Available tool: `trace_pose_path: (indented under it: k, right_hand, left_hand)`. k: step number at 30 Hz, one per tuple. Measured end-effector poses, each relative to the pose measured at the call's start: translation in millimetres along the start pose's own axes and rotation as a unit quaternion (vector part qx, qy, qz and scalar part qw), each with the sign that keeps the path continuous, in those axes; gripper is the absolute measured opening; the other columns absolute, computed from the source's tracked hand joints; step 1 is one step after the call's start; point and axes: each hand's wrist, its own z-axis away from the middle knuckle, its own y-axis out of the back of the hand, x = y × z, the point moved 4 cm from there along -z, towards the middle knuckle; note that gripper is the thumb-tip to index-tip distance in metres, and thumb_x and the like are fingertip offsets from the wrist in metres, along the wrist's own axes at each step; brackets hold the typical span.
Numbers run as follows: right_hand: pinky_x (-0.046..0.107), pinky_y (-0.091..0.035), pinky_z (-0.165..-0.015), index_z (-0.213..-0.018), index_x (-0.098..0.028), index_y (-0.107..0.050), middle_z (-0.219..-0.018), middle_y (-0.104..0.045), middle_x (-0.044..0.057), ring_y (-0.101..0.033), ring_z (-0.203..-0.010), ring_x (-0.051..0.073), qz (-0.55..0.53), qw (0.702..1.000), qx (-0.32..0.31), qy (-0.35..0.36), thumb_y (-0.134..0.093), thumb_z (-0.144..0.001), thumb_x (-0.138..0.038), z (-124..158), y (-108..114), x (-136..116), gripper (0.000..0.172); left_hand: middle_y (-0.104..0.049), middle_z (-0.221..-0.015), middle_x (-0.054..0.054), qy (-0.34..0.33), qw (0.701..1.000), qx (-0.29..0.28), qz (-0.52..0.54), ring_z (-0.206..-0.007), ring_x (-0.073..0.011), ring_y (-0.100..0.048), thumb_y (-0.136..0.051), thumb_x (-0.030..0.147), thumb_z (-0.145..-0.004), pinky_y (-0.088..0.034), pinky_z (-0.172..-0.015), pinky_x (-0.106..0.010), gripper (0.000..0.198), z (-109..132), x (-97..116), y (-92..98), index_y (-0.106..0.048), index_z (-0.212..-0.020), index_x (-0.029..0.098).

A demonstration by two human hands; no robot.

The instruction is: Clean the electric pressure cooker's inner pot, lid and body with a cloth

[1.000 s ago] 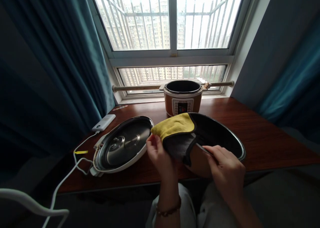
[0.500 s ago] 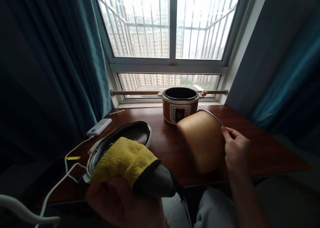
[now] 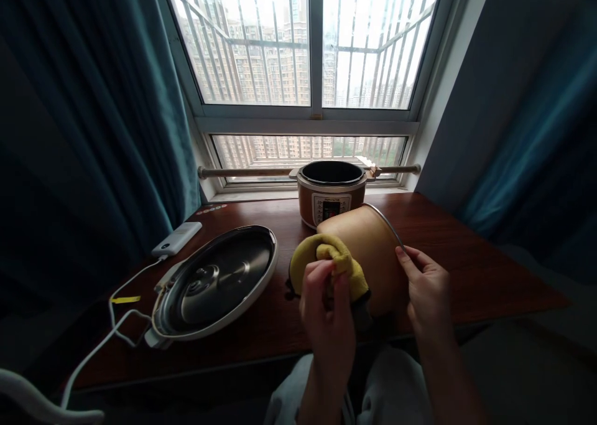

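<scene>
My right hand (image 3: 428,288) pinches the metal rim of a gold-coloured inner pot (image 3: 380,257), which lies tilted on its side over the table. In my left hand (image 3: 329,313) is a bunched yellow cloth (image 3: 333,254) with dark edging, held up against the pot's base end. The cloth covers part of that base. Behind the pot stands the brown and white electric pressure cooker (image 3: 331,195), its top uncovered and its front panel partly hidden by the pot. At the left, the cooker's round lid (image 3: 219,288) rests with its dark inner side facing up.
A white power bank (image 3: 177,238) with a white cable (image 3: 102,344) lies at the table's left side. The wooden table (image 3: 466,257) meets a barred window (image 3: 317,45) at the back. Blue curtains (image 3: 116,101) hang on both sides.
My left hand has carried the yellow cloth from above the lid rightward to the pot's base end, bunching it. The lid now shows fully. The right hand keeps its hold on the rim.
</scene>
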Motion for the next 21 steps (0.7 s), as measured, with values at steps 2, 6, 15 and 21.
trace_pose_path:
  k: [2, 6, 15, 21]
  right_hand:
    - [0.027, -0.045, -0.057, -0.084, -0.013, -0.069, -0.071, -0.068, 0.006, -0.058, -0.064, 0.017, 0.007, 1.000, -0.009, 0.004, -0.072, -0.062, -0.044, -1.8, 3.5, 0.7, 0.038]
    - [0.032, -0.048, -0.065, -0.091, -0.012, -0.070, -0.083, -0.069, 0.010, -0.061, -0.072, 0.020, 0.046, 0.998, 0.003, 0.036, -0.068, -0.066, -0.046, -8.1, 10.9, 3.0, 0.042]
    - [0.043, -0.045, -0.085, -0.103, -0.012, -0.065, -0.102, -0.065, 0.013, -0.060, -0.094, 0.024, 0.161, 0.976, 0.011, 0.149, -0.050, -0.082, -0.040, -12.9, 17.7, -2.3, 0.038]
    - [0.038, -0.046, -0.090, -0.116, -0.019, -0.056, -0.115, -0.058, 0.011, -0.055, -0.105, 0.022, 0.175, 0.920, -0.136, 0.322, -0.053, -0.082, -0.033, 38.1, 1.0, -45.5, 0.037]
  left_hand:
    - [-0.059, -0.098, -0.003, 0.046, 0.997, -0.060, -0.017, -0.089, -0.0157, -0.058, -0.054, 0.024, -0.083, -0.047, -0.080, -0.028, 0.016, 2.3, -6.7, -12.8, -0.055, -0.099, 0.023]
    - [-0.060, -0.100, -0.005, 0.059, 0.991, -0.100, -0.059, -0.088, -0.0170, -0.058, -0.056, 0.027, -0.081, -0.047, -0.078, -0.028, 0.020, 3.5, -12.5, -23.2, -0.056, -0.101, 0.021]
    - [-0.061, -0.096, -0.004, 0.108, 0.989, -0.097, -0.023, -0.086, -0.0178, -0.061, -0.057, 0.032, -0.080, -0.050, -0.079, -0.030, 0.022, 3.4, -24.3, -19.9, -0.057, -0.098, 0.021]
    - [-0.063, -0.094, -0.005, 0.154, 0.985, -0.080, 0.023, -0.084, -0.0188, -0.063, -0.062, 0.031, -0.076, -0.053, -0.074, -0.030, 0.022, 2.8, -19.4, -18.6, -0.058, -0.095, 0.020]
